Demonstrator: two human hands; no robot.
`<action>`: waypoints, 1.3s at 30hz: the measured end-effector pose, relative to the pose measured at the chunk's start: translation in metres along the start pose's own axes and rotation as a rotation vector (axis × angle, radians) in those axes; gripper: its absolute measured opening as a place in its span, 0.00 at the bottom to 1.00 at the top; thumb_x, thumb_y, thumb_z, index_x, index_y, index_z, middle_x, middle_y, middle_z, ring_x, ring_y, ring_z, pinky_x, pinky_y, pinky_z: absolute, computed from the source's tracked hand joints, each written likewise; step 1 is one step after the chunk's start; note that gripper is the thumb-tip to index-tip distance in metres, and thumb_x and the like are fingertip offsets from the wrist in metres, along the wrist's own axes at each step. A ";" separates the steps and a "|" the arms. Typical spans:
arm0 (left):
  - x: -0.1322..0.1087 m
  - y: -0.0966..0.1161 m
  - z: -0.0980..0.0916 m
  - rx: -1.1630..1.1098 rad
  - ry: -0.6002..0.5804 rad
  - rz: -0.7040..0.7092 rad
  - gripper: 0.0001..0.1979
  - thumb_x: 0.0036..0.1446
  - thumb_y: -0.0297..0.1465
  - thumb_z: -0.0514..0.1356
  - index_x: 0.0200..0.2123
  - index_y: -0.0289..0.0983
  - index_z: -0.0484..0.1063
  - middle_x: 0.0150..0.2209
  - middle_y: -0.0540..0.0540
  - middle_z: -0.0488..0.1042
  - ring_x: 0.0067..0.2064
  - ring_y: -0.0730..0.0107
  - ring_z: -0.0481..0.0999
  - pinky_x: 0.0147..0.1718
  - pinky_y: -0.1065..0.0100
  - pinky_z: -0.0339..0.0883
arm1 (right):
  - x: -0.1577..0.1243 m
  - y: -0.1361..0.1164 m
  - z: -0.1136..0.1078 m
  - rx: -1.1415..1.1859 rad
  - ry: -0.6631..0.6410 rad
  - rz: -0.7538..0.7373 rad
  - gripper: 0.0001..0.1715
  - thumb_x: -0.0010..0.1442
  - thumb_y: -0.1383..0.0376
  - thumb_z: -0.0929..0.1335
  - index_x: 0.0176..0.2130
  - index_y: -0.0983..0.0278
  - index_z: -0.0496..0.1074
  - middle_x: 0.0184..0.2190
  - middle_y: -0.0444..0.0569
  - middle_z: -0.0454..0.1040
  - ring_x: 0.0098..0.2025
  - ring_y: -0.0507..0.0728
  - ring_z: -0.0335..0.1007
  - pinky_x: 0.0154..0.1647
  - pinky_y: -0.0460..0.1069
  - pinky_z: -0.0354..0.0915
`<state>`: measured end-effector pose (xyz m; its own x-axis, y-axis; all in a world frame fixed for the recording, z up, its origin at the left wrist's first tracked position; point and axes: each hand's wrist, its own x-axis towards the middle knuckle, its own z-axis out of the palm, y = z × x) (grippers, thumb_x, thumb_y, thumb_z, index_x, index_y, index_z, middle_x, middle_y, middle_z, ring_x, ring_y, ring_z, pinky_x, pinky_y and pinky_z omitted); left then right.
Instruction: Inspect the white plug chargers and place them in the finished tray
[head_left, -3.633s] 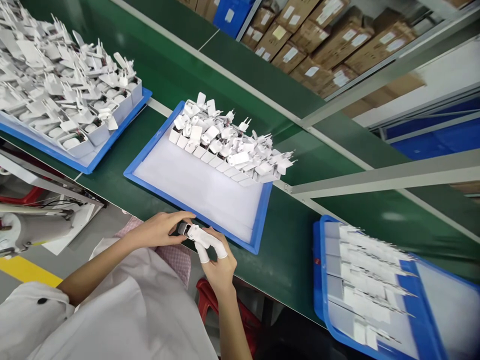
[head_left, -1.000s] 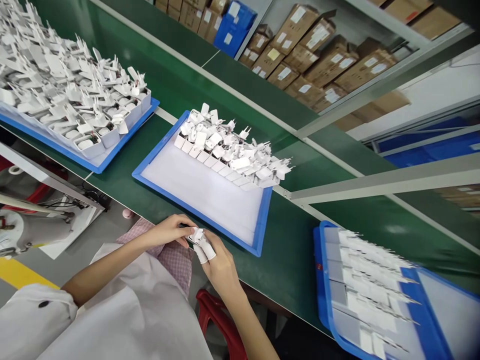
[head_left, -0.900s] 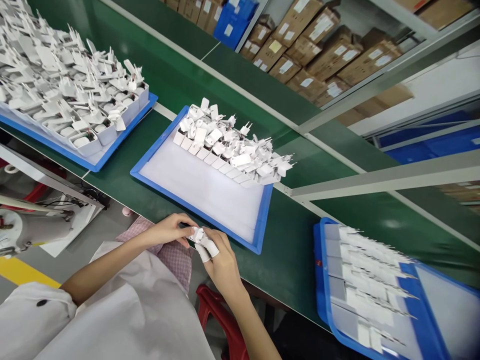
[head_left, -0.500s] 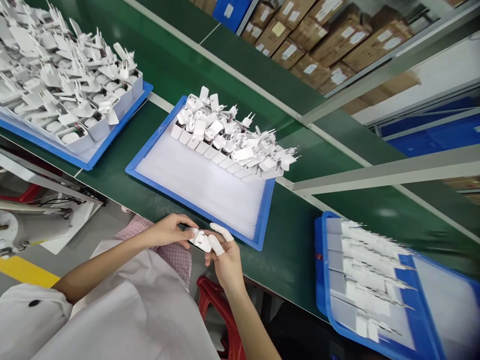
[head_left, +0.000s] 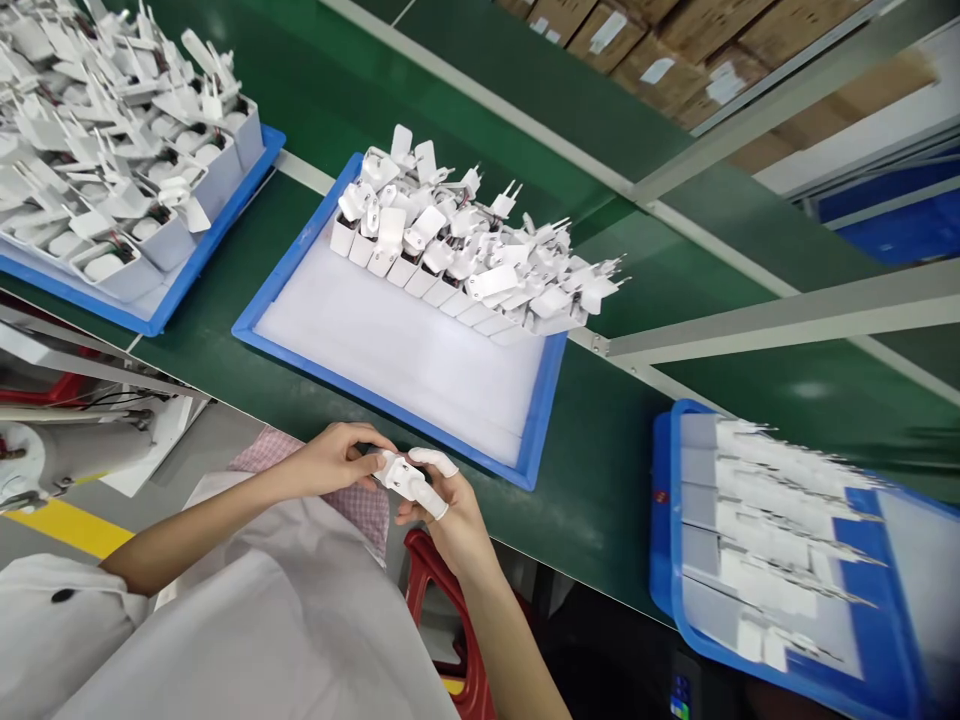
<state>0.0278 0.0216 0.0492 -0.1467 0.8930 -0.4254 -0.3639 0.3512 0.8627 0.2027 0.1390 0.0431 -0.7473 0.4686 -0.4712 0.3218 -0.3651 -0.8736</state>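
Observation:
In front of my body, near the table's edge, both hands hold a white power adapter housing (head_left: 399, 475). My left hand (head_left: 337, 462) pinches its left end between thumb and fingers. My right hand (head_left: 454, 508), with white covers on two fingertips, grips its right end; the fingers hide part of the piece. Just beyond the hands lies a blue-rimmed tray (head_left: 244, 328) with a white lining. Open white adapter cases (head_left: 412, 278) stand in a row across its far side, with plug pieces (head_left: 450, 235) and wires heaped on top.
At the left, another blue tray (head_left: 161, 315) is packed with similar open cases. On the right, a blue tray (head_left: 664, 520) holds rows of white adapters with pins. A metal post (head_left: 787, 320) rises beyond the table. A red stool (head_left: 446, 600) stands below the table edge.
The view has shifted slightly. The housing between my hands now appears turned, with its face more toward the camera, and my left fingers sit closer on it.

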 end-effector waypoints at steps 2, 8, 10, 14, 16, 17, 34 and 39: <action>0.000 0.000 0.000 0.002 -0.003 -0.005 0.25 0.54 0.50 0.65 0.41 0.33 0.79 0.46 0.41 0.72 0.40 0.60 0.79 0.39 0.59 0.81 | -0.001 0.000 0.002 -0.036 0.020 -0.054 0.17 0.60 0.55 0.71 0.45 0.58 0.67 0.49 0.50 0.75 0.21 0.51 0.72 0.21 0.52 0.76; 0.000 -0.006 0.001 0.031 0.012 0.002 0.26 0.55 0.50 0.63 0.45 0.33 0.76 0.48 0.40 0.72 0.39 0.60 0.82 0.40 0.59 0.80 | -0.004 0.005 0.008 -0.507 0.140 -0.558 0.05 0.66 0.65 0.65 0.38 0.60 0.71 0.41 0.50 0.78 0.40 0.57 0.76 0.39 0.53 0.74; 0.000 -0.009 0.002 0.060 0.032 0.024 0.25 0.57 0.49 0.61 0.45 0.33 0.76 0.47 0.39 0.74 0.38 0.60 0.82 0.38 0.60 0.80 | -0.006 0.010 0.008 -0.705 0.166 -0.728 0.09 0.67 0.68 0.63 0.44 0.59 0.72 0.43 0.51 0.78 0.46 0.59 0.75 0.46 0.56 0.73; -0.003 -0.009 0.006 0.189 0.106 0.067 0.20 0.60 0.44 0.59 0.44 0.32 0.75 0.39 0.41 0.78 0.29 0.63 0.80 0.32 0.62 0.78 | 0.000 0.020 0.009 -0.845 0.166 -0.821 0.20 0.65 0.64 0.68 0.56 0.59 0.68 0.49 0.56 0.76 0.50 0.62 0.74 0.47 0.58 0.74; -0.010 -0.007 0.008 0.283 0.217 0.096 0.17 0.62 0.40 0.58 0.46 0.33 0.74 0.41 0.40 0.78 0.32 0.62 0.79 0.36 0.57 0.78 | 0.008 0.021 0.011 -0.701 0.188 -0.746 0.17 0.62 0.62 0.71 0.51 0.59 0.73 0.44 0.55 0.78 0.45 0.61 0.75 0.46 0.57 0.74; -0.014 -0.006 0.010 0.340 0.294 0.124 0.16 0.62 0.38 0.57 0.48 0.34 0.73 0.45 0.39 0.77 0.36 0.59 0.79 0.42 0.53 0.76 | 0.011 0.020 0.014 -0.556 0.208 -0.681 0.13 0.59 0.61 0.73 0.45 0.59 0.75 0.41 0.53 0.78 0.43 0.60 0.76 0.45 0.56 0.73; -0.032 0.041 0.056 0.637 0.132 0.731 0.34 0.50 0.29 0.69 0.59 0.42 0.63 0.53 0.44 0.73 0.54 0.58 0.73 0.62 0.56 0.63 | -0.048 -0.036 0.075 1.168 0.008 0.093 0.15 0.45 0.62 0.81 0.32 0.61 0.77 0.30 0.40 0.80 0.33 0.49 0.77 0.38 0.40 0.74; -0.039 0.043 0.057 0.734 0.099 0.727 0.47 0.47 0.32 0.72 0.67 0.46 0.53 0.57 0.46 0.71 0.63 0.55 0.67 0.71 0.50 0.42 | -0.049 -0.024 0.079 0.976 0.102 0.031 0.16 0.53 0.51 0.76 0.37 0.57 0.76 0.34 0.41 0.80 0.35 0.53 0.77 0.35 0.46 0.76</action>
<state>0.0700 0.0178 0.1181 -0.1939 0.9424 0.2726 0.4875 -0.1486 0.8604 0.1858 0.0614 0.0971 -0.6780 0.4981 -0.5406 -0.3159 -0.8615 -0.3976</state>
